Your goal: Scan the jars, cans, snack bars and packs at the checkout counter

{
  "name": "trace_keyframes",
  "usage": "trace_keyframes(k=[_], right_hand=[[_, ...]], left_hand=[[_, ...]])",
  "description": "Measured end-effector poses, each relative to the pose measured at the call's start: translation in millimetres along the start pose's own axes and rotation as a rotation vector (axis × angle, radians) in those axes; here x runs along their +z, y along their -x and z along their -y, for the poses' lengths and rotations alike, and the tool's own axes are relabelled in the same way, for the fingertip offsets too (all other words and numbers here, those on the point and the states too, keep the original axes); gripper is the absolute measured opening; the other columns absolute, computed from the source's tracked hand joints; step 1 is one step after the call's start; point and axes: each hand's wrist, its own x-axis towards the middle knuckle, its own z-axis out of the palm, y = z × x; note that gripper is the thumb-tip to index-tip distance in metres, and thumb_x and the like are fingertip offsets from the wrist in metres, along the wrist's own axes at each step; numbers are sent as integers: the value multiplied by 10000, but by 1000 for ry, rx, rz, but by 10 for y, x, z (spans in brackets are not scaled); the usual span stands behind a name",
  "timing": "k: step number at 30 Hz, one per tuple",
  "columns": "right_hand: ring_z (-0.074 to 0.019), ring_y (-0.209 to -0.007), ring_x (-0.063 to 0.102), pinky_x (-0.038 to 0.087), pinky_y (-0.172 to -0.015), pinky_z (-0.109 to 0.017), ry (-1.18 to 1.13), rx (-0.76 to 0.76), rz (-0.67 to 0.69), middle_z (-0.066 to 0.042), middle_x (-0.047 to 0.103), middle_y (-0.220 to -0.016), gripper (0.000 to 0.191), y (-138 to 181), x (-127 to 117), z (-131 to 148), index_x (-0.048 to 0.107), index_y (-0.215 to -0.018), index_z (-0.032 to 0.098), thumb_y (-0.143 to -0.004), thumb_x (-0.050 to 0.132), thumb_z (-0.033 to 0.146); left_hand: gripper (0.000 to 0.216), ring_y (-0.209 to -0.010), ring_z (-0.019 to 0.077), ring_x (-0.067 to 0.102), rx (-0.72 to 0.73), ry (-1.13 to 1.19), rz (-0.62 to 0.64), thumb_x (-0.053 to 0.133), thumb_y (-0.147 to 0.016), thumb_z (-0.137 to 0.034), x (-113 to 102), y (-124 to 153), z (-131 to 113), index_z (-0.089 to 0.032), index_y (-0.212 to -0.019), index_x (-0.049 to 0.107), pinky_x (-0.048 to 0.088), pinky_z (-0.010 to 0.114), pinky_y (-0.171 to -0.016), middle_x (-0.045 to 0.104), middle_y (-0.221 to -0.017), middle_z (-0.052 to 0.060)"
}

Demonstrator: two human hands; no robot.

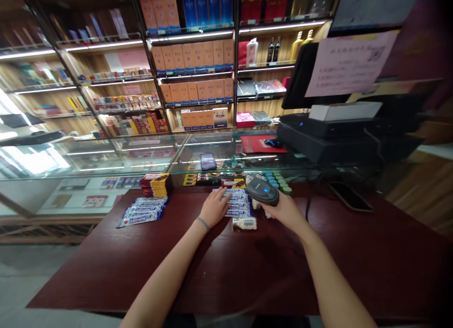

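Scanning blue-and-white packets at a dark red shop counter point(106, 266).

Starting at the left, a fan of blue-and-white packets point(142, 211) lay on the counter, with a stack of red and yellow boxes point(155, 184) just behind it. Further right, the left hand point(214, 206) rested flat, fingers spread and gripping nothing, on the near edge of a second row of packets point(238, 203); a small clear bag of pale pieces point(244, 223) lay just in front of that row. Right of it, the right hand point(286, 210) was closed around the handle of a dark barcode scanner point(262, 191), its head tilted down over the row. Green-capped bottles point(279, 181) stood behind the scanner, a phone point(350, 196) lay farther right, and a till point(339, 130) sat behind on the glass case.
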Motion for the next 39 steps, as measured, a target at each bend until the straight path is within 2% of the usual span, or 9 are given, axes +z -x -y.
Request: trace_keyframes(k=[7,14,20,25,29,33,35,37,39], right_hand=[[-282,-1022,716,553,-858,-361,-30,2,-12,-90,766,-1073,473,17,-36,46,631,-1237,201,-792,668,356],[-301,-1050,705,549,-895,-405,-24,22,-16,-89,759,-1097,477,17,-8,11,629,-1226,220,-780,690,379],[-307,-1080,696,550,-904,-417,-29,2,-13,-85,757,-1114,481,9,11,2,625,-1233,230,-779,690,375],[-306,-1058,702,549,-894,-415,-15,14,-9,-96,759,-1093,447,6,34,15,632,-1185,205,-777,676,381],[-305,-1055,700,543,-898,-416,-18,16,-31,-99,756,-1099,455,5,70,2,631,-1182,201,-768,672,386],[-307,-990,719,565,-817,-398,-28,21,-67,-94,769,-1012,415,15,126,-11,646,-1133,208,-763,659,395],[-305,-955,725,571,-771,-380,-38,25,-95,-95,770,-966,394,26,165,-4,645,-1104,202,-765,656,401],[-295,-932,727,571,-743,-366,-56,28,-106,-89,768,-942,416,39,215,13,622,-1134,200,-769,657,397],[-279,-918,725,570,-746,-361,-85,21,-70,-70,764,-940,454,53,279,37,587,-1184,212,-771,663,384]], left_hand=[[378,-1393,341,430,-27,-48,5,535,-953,-258,137,-161,-80,-208,-1325,584,404,545,-1110,522,-1463,144],[264,-1282,289,523,1,-7,-36,618,-908,-234,129,-197,-92,-195,-1167,656,445,461,-1090,612,-1325,120],[249,-1168,250,591,45,-7,-33,529,-976,-251,135,-154,-60,-203,-1190,648,496,429,-1010,670,-1193,115],[221,-1105,230,621,23,29,-49,482,-995,-224,132,-142,-32,-177,-1105,668,505,402,-991,689,-1148,111],[244,-1056,222,640,-120,153,-123,445,-1004,-225,-32,-128,-6,-171,-1053,677,513,362,-953,705,-1111,106],[292,-987,202,667,-420,416,-281,425,-1008,-301,-285,-31,77,-207,-1054,697,522,304,-876,728,-1047,72],[302,-866,200,692,-596,652,-261,463,-986,-366,-381,53,141,-202,-1026,713,543,288,-765,742,-921,57],[329,-733,194,696,-753,963,-182,522,-949,-435,-437,157,205,-175,-1016,713,547,277,-643,733,-805,53],[377,-645,175,681,-850,1249,-129,594,-901,-487,-459,269,258,-148,-1028,701,540,261,-569,721,-752,53]])
